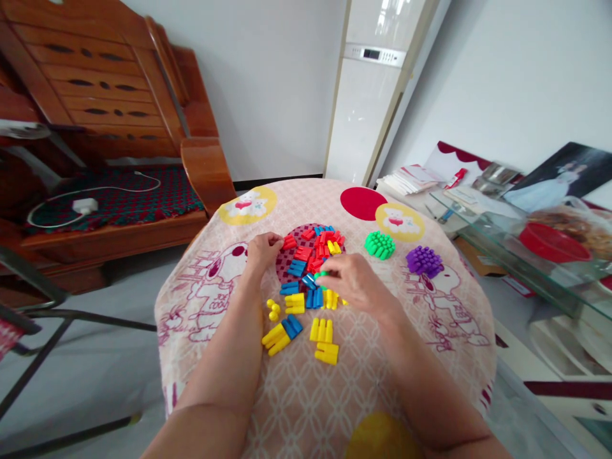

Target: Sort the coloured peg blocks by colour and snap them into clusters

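My left hand (262, 252) is at the far left of a loose spread of plastic blocks, its fingers pinched at the end of a red block (289, 242). My right hand (356, 280) hovers over the right side of the spread, closed on a small green block (323, 275). Between the hands lie several red blocks (302, 254), blue blocks (297, 268) and yellow blocks (295, 303). Nearer me, a blue piece (292, 326) touches a yellow piece (277, 339). My right fingers hide some blocks beneath them.
Right of the spread stand a green cluster of blocks (380, 245) and a purple cluster (424, 261). A patterned cloth covers the round table (363, 363). A wooden bench (119, 229) is at left; a glass shelf (516, 236) with a red bowl (554, 242) is at right.
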A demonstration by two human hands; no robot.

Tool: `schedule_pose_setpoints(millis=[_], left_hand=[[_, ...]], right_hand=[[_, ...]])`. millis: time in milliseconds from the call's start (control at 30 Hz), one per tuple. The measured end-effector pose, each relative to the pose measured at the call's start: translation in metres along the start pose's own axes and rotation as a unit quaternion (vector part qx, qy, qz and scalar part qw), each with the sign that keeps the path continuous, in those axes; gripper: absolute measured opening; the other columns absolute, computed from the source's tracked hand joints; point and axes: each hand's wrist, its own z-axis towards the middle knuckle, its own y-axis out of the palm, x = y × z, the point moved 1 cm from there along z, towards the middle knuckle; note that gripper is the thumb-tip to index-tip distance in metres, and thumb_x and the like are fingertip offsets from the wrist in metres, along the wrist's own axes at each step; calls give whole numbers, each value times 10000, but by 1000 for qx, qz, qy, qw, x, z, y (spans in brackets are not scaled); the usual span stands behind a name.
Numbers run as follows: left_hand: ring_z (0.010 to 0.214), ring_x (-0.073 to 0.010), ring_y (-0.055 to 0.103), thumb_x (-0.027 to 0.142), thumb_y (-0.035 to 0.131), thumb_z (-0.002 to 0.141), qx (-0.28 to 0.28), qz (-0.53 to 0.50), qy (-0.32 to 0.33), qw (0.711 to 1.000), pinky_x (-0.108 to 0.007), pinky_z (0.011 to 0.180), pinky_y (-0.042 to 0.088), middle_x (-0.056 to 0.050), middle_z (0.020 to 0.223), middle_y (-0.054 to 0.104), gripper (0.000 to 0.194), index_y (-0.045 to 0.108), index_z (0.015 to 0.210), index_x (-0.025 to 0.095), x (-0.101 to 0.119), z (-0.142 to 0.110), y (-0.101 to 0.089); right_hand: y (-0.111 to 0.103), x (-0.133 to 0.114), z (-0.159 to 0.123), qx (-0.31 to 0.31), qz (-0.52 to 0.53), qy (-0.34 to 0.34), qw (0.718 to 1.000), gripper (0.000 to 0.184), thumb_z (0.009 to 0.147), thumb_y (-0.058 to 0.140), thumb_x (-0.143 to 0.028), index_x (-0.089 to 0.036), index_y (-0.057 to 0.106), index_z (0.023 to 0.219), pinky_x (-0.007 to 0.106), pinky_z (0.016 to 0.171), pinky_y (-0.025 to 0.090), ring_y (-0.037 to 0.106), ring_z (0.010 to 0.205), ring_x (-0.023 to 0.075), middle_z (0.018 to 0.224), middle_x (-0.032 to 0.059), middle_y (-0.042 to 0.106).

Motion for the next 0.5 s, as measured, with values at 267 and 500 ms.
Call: schedule_pose_setpoints(millis=[267, 500], left_hand=[[743, -187, 668, 309, 567, 794, 2, -12, -2, 1000, -254, 666, 454, -47, 780, 756, 284, 758, 962, 182, -3, 2, 2], [757, -188, 670, 305, 571, 802, 5, 5, 2, 1000, -258, 671, 451, -64, 865, 770, 278, 767, 957, 181, -2, 3, 1]], right_hand=[[-36, 109, -14, 213, -80, 229, 946, 212, 838, 589, -296, -168, 756, 818, 259, 658, 402, 619, 712, 188, 738, 54, 717], [-29, 142, -21, 194, -130, 301, 925, 201, 807, 602, -283, -173, 769, 781, 268, 676, 420, 661, 764, 208, 791, 82, 754]])
